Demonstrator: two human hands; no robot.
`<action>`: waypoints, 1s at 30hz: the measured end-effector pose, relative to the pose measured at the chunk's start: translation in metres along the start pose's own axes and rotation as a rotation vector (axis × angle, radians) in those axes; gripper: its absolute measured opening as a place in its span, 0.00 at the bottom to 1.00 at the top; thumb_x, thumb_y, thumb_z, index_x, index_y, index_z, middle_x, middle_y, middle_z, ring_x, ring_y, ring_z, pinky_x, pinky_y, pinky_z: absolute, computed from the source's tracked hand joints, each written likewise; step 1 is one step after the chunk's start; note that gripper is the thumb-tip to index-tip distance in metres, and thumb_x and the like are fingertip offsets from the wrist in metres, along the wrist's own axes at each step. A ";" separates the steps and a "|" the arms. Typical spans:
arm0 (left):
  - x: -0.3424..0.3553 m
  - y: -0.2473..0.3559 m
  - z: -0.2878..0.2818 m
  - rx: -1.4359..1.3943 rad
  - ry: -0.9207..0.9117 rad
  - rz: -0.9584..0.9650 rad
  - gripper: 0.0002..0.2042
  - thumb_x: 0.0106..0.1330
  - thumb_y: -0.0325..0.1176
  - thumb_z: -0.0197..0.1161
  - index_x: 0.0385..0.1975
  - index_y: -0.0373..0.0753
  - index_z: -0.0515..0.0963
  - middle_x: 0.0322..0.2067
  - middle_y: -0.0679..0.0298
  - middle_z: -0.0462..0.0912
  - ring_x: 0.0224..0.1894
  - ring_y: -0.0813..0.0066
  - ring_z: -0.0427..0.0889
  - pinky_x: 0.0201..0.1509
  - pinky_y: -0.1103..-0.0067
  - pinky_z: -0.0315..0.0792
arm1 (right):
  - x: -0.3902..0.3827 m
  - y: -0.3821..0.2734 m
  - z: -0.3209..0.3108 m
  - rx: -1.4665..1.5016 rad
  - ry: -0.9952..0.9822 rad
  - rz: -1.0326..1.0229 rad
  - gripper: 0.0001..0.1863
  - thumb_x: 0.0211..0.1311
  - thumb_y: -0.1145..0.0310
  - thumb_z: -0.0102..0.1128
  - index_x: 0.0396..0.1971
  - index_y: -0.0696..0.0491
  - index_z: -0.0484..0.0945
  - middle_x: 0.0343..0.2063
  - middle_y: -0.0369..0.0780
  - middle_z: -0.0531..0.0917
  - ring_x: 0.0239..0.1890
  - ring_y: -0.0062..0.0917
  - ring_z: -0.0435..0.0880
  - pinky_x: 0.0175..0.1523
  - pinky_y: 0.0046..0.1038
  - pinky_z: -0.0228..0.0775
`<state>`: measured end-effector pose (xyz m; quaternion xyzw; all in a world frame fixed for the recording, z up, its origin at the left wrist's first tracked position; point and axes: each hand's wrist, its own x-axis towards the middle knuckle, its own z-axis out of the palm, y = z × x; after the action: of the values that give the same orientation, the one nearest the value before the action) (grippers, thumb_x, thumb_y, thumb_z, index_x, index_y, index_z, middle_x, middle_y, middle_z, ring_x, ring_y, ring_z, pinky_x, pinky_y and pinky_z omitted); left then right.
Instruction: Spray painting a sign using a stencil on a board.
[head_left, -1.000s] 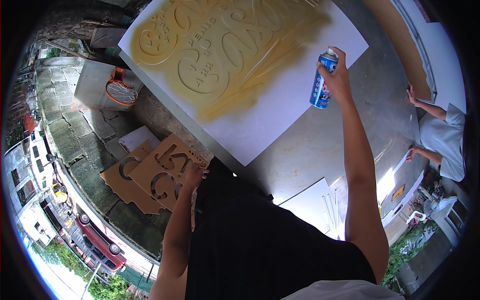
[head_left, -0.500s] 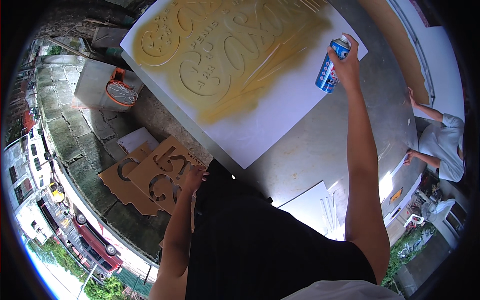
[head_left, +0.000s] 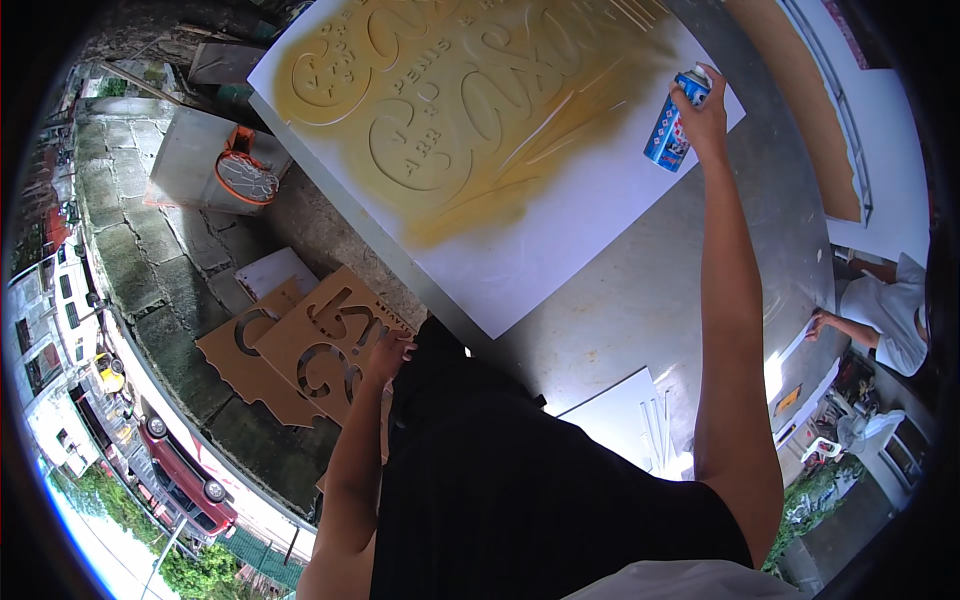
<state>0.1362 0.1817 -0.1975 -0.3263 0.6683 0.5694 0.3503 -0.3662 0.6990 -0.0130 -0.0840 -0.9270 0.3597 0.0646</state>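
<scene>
My right hand [head_left: 706, 122] is wrapped around a blue spray paint can [head_left: 666, 135], its forefinger up at the nozzle. The can is tilted over the right part of a large white sheet [head_left: 500, 295]. Gold-brown paint [head_left: 450, 225] covers much of the sheet, around raised letter shapes [head_left: 400, 160] and thin strips [head_left: 548, 122]. A faint mist shows left of the nozzle. At my left side, my left hand [head_left: 391, 354] hangs with loosely bent fingers and nothing visible in it. Behind it lean brown cardboard sheets [head_left: 300, 350] with cut-out letters, and I cannot tell whether it touches them.
The sheet lies on a grey metal table [head_left: 600, 290]. A white board with thin strips [head_left: 620, 415] rests near my body. At the right edge stands another person [head_left: 885, 310], one hand by the table. A basketball hoop [head_left: 243, 170] and a stone-block wall [head_left: 130, 250] are on the left.
My right hand and the can have moved slightly up and right. The sheet and its surroundings shift slightly in view. The other person's arms have moved. My left hand stays at my side.
</scene>
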 end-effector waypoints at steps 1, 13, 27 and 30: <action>-0.001 0.006 0.002 -0.002 -0.002 0.000 0.17 0.74 0.29 0.52 0.59 0.30 0.77 0.41 0.55 0.90 0.34 0.71 0.86 0.42 0.76 0.79 | -0.008 -0.003 0.003 0.005 -0.017 -0.003 0.39 0.64 0.52 0.73 0.71 0.43 0.63 0.54 0.51 0.84 0.52 0.42 0.88 0.60 0.40 0.80; -0.006 0.011 0.006 0.043 -0.001 0.002 0.18 0.74 0.27 0.49 0.59 0.29 0.76 0.43 0.56 0.90 0.33 0.71 0.86 0.39 0.76 0.80 | -0.113 -0.056 0.035 0.079 -0.250 -0.079 0.36 0.67 0.61 0.72 0.70 0.42 0.63 0.60 0.50 0.79 0.57 0.45 0.85 0.64 0.41 0.78; -0.010 -0.009 0.006 -0.015 0.041 0.052 0.19 0.71 0.29 0.50 0.57 0.30 0.79 0.42 0.55 0.91 0.34 0.68 0.88 0.44 0.74 0.81 | -0.262 -0.105 0.079 0.284 -0.546 -0.175 0.39 0.60 0.62 0.75 0.69 0.46 0.64 0.59 0.50 0.79 0.57 0.47 0.83 0.64 0.43 0.75; -0.017 -0.013 0.002 -0.047 0.060 0.042 0.19 0.70 0.29 0.49 0.57 0.30 0.79 0.42 0.54 0.91 0.35 0.68 0.88 0.45 0.74 0.81 | -0.242 -0.120 0.054 0.204 -0.385 -0.216 0.40 0.62 0.62 0.75 0.71 0.46 0.63 0.61 0.51 0.77 0.60 0.46 0.81 0.67 0.43 0.74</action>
<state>0.1568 0.1827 -0.1905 -0.3372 0.6716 0.5820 0.3107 -0.1523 0.5276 0.0143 0.0926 -0.8848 0.4516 -0.0673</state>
